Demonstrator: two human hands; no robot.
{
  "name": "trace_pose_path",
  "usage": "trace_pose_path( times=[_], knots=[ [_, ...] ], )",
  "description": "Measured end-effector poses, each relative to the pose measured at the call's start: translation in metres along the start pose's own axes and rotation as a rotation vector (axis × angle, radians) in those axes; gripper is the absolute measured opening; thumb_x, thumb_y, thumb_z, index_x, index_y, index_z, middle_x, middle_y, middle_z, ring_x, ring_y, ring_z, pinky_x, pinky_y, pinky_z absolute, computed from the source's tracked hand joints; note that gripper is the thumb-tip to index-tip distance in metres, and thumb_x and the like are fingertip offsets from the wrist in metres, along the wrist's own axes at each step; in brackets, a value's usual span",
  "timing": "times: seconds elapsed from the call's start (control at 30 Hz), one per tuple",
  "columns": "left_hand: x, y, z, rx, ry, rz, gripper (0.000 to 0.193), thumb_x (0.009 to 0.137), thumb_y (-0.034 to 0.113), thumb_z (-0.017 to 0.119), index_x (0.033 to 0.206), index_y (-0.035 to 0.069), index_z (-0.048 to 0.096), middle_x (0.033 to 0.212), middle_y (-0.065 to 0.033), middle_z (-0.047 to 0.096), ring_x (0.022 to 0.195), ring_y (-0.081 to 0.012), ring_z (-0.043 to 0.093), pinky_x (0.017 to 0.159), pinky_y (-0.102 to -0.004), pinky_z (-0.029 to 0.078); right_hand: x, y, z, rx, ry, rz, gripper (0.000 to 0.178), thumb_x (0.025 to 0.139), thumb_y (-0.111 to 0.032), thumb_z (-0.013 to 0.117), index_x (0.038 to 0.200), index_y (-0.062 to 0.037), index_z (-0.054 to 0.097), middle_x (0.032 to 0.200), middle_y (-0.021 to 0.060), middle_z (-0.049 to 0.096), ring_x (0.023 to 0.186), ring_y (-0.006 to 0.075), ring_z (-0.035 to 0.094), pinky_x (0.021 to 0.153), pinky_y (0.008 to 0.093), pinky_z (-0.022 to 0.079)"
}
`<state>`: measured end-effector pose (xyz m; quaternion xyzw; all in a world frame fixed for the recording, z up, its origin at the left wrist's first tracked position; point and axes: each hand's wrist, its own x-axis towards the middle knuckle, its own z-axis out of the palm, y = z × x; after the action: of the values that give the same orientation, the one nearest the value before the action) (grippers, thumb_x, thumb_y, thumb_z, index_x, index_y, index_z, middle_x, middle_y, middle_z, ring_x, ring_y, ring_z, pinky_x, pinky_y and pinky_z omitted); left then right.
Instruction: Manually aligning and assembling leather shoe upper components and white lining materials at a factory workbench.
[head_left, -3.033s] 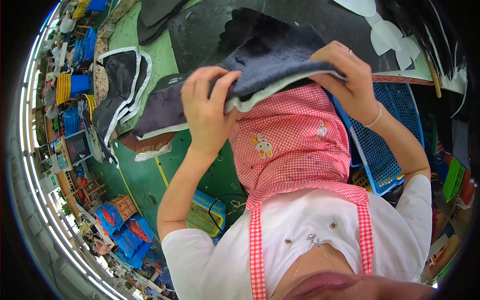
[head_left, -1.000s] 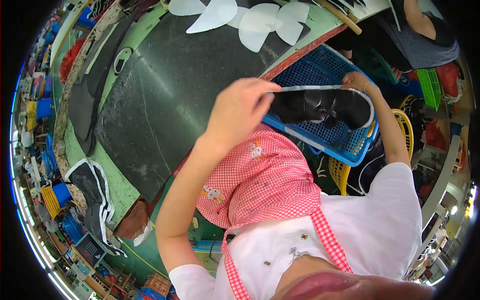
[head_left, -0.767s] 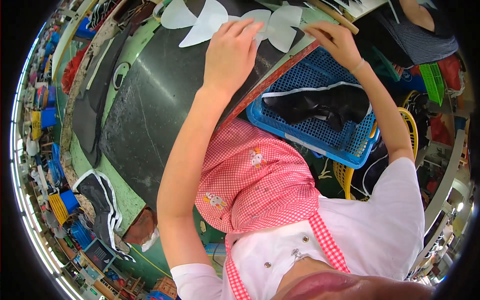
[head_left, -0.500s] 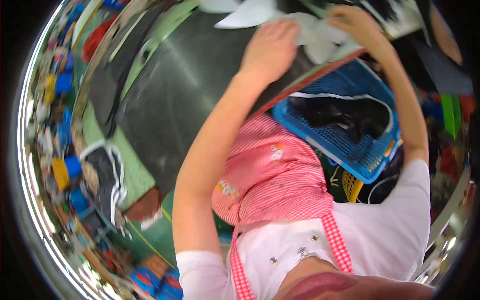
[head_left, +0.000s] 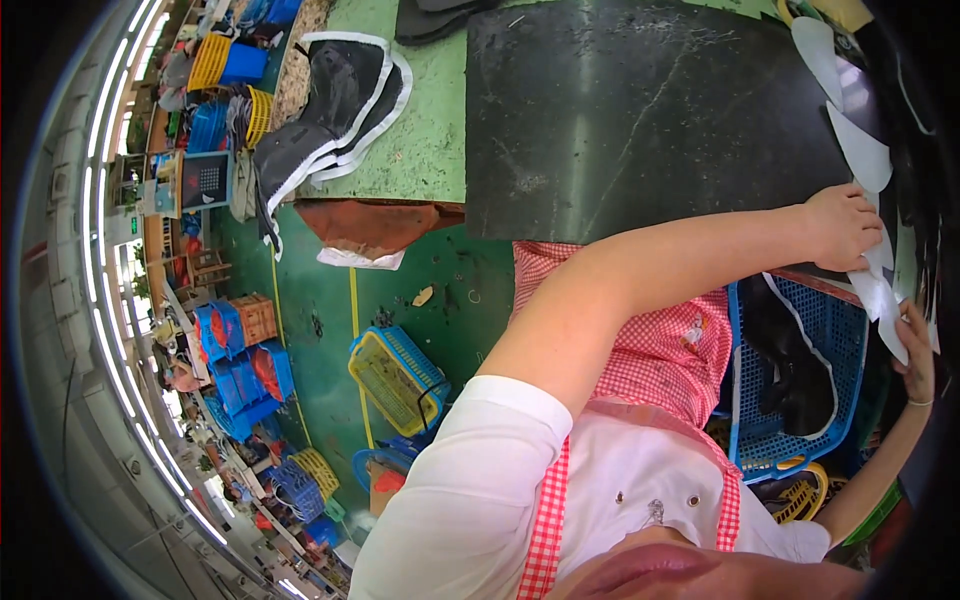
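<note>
At the right side of the black work mat [head_left: 640,120], my left hand [head_left: 848,228] lies with fingers curled over thin white curved pieces, one of which it seems to grip. Lower down, at the far right rim, my right hand [head_left: 915,355] pinches the end of a white piece [head_left: 880,295] between thumb and fingers. Where one piece ends and another begins there is hard to make out. Two more leaf-shaped white pieces, an upper one [head_left: 818,62] and a lower one [head_left: 860,150], lie along the mat's right edge above my left hand.
Below the table edge, a blue basket [head_left: 745,440] holds black pieces with white trim. Black white-edged pieces [head_left: 340,100] are stacked on the green tabletop [head_left: 425,130] at left. A yellow crate [head_left: 395,390] stands on the green floor. Shelves and bins line the far left.
The view has swung left, so the mat and both hands sit farther right in it. My left fingers have gone from lying flatter to curled; my right hand has come to a white piece's end.
</note>
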<state>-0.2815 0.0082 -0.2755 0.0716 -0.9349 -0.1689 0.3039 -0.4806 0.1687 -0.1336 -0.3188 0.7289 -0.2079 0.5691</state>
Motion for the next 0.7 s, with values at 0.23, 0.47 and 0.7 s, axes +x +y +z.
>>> trace_pose_path(
  times=[0.23, 0.47, 0.7],
  knots=[
    [0.015, -0.01, -0.036, -0.116, 0.249, 0.222, 0.028, 0.079, 0.028, 0.062, 0.105, 0.027, 0.072, 0.125, 0.0005, 0.064, 0.127, -0.0233, 0.049, 0.111, -0.05, 0.028, -0.027, 0.065, 0.049, 0.288, -0.274, -0.073, 0.04, 0.073, -0.032, 0.08, 0.085, -0.007, 0.052, 0.073, -0.0027, 0.058, 0.062, 0.0036, 0.054, 0.055, 0.0167, 0.038],
    [-0.152, -0.09, -0.304, 0.263, 0.223, -0.161, 0.032, 0.068, 0.006, 0.061, 0.093, 0.02, 0.074, 0.101, 0.0008, 0.071, 0.11, -0.0214, 0.061, 0.102, -0.04, 0.04, -0.004, -0.002, 0.102, 0.25, -0.342, -0.147, 0.04, 0.071, -0.03, 0.08, 0.086, -0.0064, 0.052, 0.073, -0.0015, 0.059, 0.064, 0.004, 0.054, 0.057, 0.017, 0.038],
    [-0.401, -0.105, -0.479, 0.954, -0.553, -1.205, 0.093, 0.066, 0.013, 0.07, 0.148, 0.031, 0.03, 0.152, -0.0161, 0.031, 0.139, -0.0368, 0.032, 0.109, -0.0633, 0.023, 0.019, -0.041, 0.136, 0.261, -0.396, -0.223, 0.039, 0.071, -0.029, 0.079, 0.089, -0.0049, 0.053, 0.078, -0.0008, 0.059, 0.069, 0.0047, 0.054, 0.063, 0.0186, 0.04]
  ],
)
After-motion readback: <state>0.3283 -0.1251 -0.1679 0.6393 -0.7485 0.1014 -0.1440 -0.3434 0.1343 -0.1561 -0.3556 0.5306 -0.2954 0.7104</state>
